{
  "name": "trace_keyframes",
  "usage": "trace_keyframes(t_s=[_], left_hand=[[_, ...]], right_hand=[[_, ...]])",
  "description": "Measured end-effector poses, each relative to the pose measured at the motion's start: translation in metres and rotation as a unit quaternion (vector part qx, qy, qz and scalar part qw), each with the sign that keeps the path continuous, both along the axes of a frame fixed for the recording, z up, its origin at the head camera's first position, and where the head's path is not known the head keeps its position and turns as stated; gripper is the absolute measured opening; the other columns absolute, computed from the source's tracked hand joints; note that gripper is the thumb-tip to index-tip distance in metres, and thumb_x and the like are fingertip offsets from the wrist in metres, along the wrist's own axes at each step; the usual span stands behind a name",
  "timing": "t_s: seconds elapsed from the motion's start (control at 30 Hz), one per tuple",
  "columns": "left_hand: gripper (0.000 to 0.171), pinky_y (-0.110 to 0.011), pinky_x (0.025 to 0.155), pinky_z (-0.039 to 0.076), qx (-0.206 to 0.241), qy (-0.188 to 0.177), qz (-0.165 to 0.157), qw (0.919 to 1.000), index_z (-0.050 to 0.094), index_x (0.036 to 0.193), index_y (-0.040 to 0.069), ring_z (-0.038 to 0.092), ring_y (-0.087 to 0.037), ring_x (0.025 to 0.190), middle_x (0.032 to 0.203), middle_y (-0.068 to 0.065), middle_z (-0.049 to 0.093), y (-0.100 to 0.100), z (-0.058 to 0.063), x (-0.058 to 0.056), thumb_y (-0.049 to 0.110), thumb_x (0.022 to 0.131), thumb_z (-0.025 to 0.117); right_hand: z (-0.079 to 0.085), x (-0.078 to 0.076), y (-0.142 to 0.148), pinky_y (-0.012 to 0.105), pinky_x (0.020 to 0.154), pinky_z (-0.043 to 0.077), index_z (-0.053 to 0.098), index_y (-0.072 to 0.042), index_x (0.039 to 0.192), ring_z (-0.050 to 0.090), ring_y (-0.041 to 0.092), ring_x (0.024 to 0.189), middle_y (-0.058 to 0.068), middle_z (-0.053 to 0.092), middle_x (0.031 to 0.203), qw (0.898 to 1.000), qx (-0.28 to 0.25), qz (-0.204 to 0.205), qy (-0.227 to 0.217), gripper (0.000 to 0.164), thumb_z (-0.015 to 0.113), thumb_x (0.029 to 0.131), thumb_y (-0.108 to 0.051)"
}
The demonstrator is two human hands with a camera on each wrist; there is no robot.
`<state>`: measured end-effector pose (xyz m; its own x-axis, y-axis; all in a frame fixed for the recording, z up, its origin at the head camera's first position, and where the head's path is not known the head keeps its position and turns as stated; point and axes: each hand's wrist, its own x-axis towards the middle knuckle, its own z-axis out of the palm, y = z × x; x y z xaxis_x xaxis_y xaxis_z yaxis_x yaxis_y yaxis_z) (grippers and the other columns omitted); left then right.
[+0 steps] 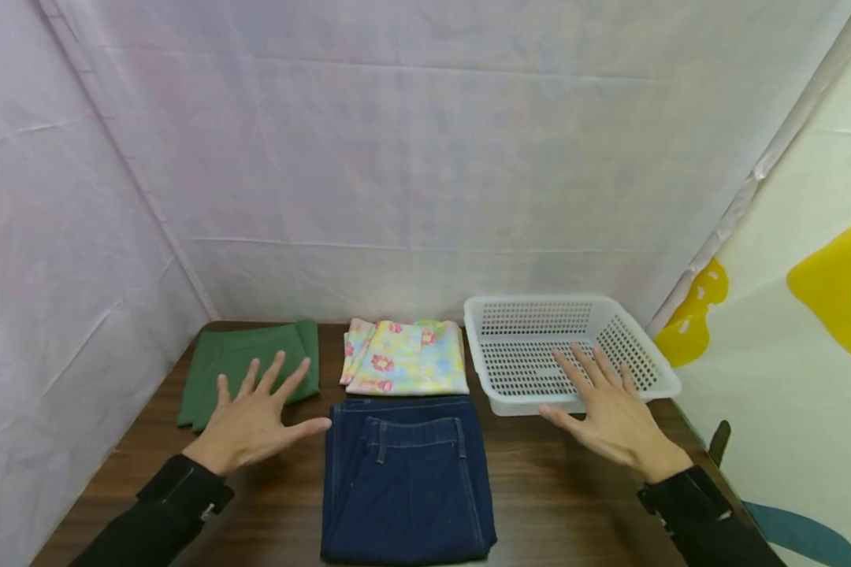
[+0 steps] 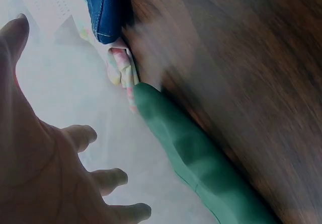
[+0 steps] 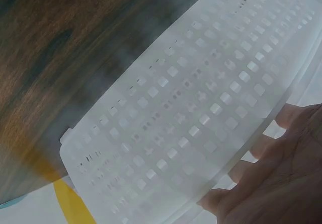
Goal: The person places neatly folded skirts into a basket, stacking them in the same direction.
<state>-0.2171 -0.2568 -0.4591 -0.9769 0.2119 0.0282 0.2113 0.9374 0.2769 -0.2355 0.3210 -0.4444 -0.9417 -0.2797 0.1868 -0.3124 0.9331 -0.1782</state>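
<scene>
My left hand point(image 1: 255, 417) is held with its fingers spread, overlapping the near edge of a folded green cloth point(image 1: 248, 354) in the head view. In the left wrist view a gap shows between its fingers and the green cloth point(image 2: 196, 158). Fingers apart, my right hand point(image 1: 610, 417) hovers by the near rim of a white perforated plastic basket point(image 1: 478, 346), and nothing is in its grasp. Between the hands lie folded dark blue jeans point(image 1: 407, 496). Just behind the jeans is a folded floral cloth point(image 1: 411, 358) in yellow, pink and pale blue.
All of these lie on a dark wooden table point(image 1: 539, 504). White fabric walls point(image 1: 411, 157) rise behind it and on both sides. Yellow shapes point(image 1: 695, 315) mark the right wall.
</scene>
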Motion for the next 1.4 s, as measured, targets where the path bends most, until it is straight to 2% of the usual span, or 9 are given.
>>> trace_keyframes(t_s=[0.13, 0.43, 0.63, 0.87, 1.03, 1.2, 1.4], left_hand=[[0.111, -0.103, 0.126, -0.001, -0.005, 0.013, -0.001, 0.9999, 0.024, 0.189, 0.031, 0.013, -0.072, 0.173, 0.194, -0.029, 0.015, 0.003, 0.0, 0.002, 0.09, 0.103, 0.061], [0.111, -0.101, 0.128, -0.002, -0.004, 0.022, -0.005, 0.9997, 0.023, 0.189, 0.032, 0.013, -0.071, 0.174, 0.195, -0.027, 0.015, 0.012, 0.003, 0.005, 0.091, 0.102, 0.061], [0.109, -0.1, 0.13, 0.0, 0.005, 0.024, -0.013, 0.9996, 0.021, 0.189, 0.035, 0.016, -0.07, 0.174, 0.195, -0.025, 0.016, 0.02, 0.001, 0.011, 0.091, 0.103, 0.061], [0.104, -0.097, 0.133, 0.005, 0.031, 0.022, -0.028, 0.9989, 0.023, 0.188, 0.04, 0.021, -0.068, 0.174, 0.195, -0.023, 0.02, 0.034, -0.002, 0.023, 0.089, 0.105, 0.061], [0.102, -0.097, 0.134, 0.007, 0.041, 0.008, -0.04, 0.9983, 0.022, 0.187, 0.043, 0.024, -0.067, 0.174, 0.196, -0.02, 0.021, 0.047, -0.007, 0.031, 0.088, 0.105, 0.062], [0.104, -0.096, 0.135, 0.008, 0.049, -0.016, -0.044, 0.9977, 0.026, 0.187, 0.039, 0.026, -0.066, 0.174, 0.196, -0.019, 0.02, 0.057, -0.012, 0.039, 0.088, 0.104, 0.064], [0.105, -0.094, 0.136, 0.011, 0.055, -0.044, -0.044, 0.9965, 0.028, 0.187, 0.037, 0.029, -0.064, 0.174, 0.196, -0.02, 0.02, 0.065, -0.012, 0.047, 0.089, 0.103, 0.064]], right_hand=[[-0.002, 0.001, -0.001, 0.092, 0.137, 0.008, 0.029, -0.023, 0.188, 0.013, 0.056, 0.181, 0.021, 0.022, 0.195, 1.0, -0.004, 0.003, -0.003, 0.104, 0.067, 0.108, -0.077], [-0.004, 0.007, -0.004, 0.09, 0.139, 0.007, 0.023, -0.028, 0.189, 0.01, 0.057, 0.181, 0.019, 0.019, 0.196, 1.0, -0.013, 0.005, -0.004, 0.103, 0.066, 0.109, -0.076], [-0.005, 0.018, -0.015, 0.089, 0.139, 0.009, 0.025, -0.029, 0.189, 0.017, 0.058, 0.18, 0.019, 0.023, 0.196, 1.0, -0.016, 0.015, 0.01, 0.103, 0.069, 0.108, -0.075], [-0.009, 0.031, -0.037, 0.091, 0.136, 0.018, 0.028, -0.032, 0.188, 0.024, 0.057, 0.178, 0.014, 0.026, 0.195, 0.999, -0.015, 0.04, 0.033, 0.103, 0.072, 0.106, -0.075], [-0.014, 0.042, -0.052, 0.091, 0.135, 0.023, 0.033, -0.031, 0.187, 0.028, 0.056, 0.178, 0.013, 0.029, 0.195, 0.997, -0.017, 0.059, 0.049, 0.101, 0.075, 0.105, -0.074], [-0.018, 0.053, -0.067, 0.088, 0.137, 0.024, 0.034, -0.032, 0.186, 0.03, 0.055, 0.177, 0.011, 0.03, 0.195, 0.995, -0.021, 0.081, 0.057, 0.101, 0.076, 0.104, -0.073], [-0.024, 0.065, -0.079, 0.088, 0.134, 0.029, 0.034, -0.033, 0.186, 0.031, 0.052, 0.178, 0.007, 0.029, 0.195, 0.991, -0.022, 0.107, 0.072, 0.101, 0.077, 0.104, -0.073]])
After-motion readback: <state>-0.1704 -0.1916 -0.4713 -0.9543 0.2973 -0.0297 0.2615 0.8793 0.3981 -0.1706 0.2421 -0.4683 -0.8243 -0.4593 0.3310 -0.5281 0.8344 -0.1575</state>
